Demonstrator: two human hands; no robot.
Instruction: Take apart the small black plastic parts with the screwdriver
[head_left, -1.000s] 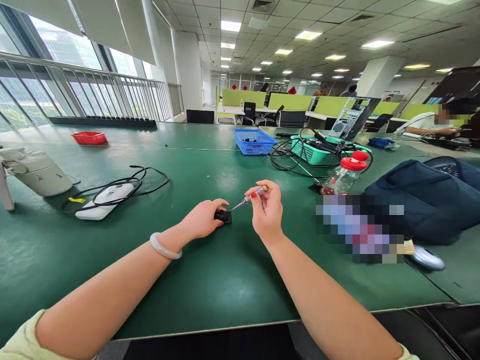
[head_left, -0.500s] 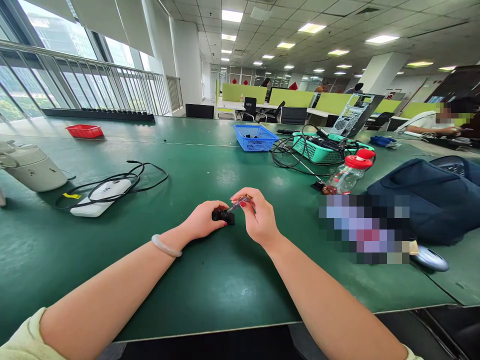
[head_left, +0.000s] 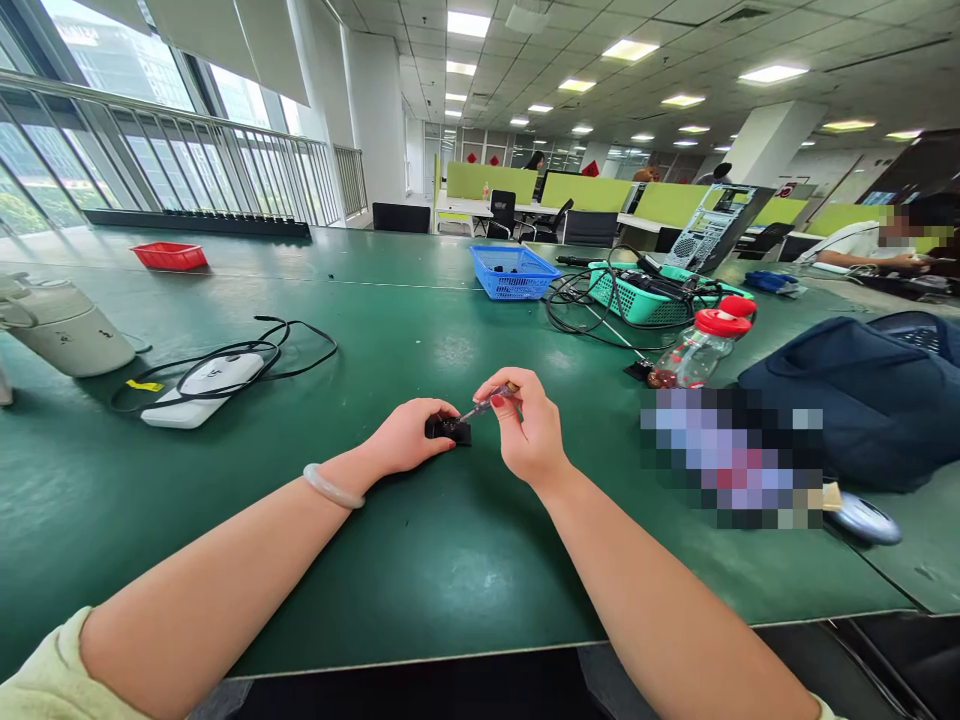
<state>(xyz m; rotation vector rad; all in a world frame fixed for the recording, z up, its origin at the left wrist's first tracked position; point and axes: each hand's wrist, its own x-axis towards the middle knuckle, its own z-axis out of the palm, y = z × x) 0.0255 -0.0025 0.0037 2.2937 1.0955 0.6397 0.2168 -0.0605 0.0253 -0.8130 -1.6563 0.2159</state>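
My left hand (head_left: 409, 438) pinches a small black part (head_left: 448, 430) against the green table (head_left: 420, 560), fingers closed round it. A pale bangle sits on that wrist. My right hand (head_left: 529, 430) grips a small clear-handled screwdriver (head_left: 491, 400) between thumb and fingers. Its thin tip slants down and left onto the black part. Both hands work close together in the middle of the table.
A white device with a coiled black cable (head_left: 206, 375) and a pale jug (head_left: 64, 325) lie to the left. A blue basket (head_left: 512, 272), a green basket of cables (head_left: 637, 295), a red-capped bottle (head_left: 697, 350) and a dark blue bag (head_left: 847, 400) lie right. Another person (head_left: 885, 245) sits far right.
My right hand lowered and tilted the screwdriver flatter against the black part, then held it there. The left hand kept its grip. The camera view shifted slightly.
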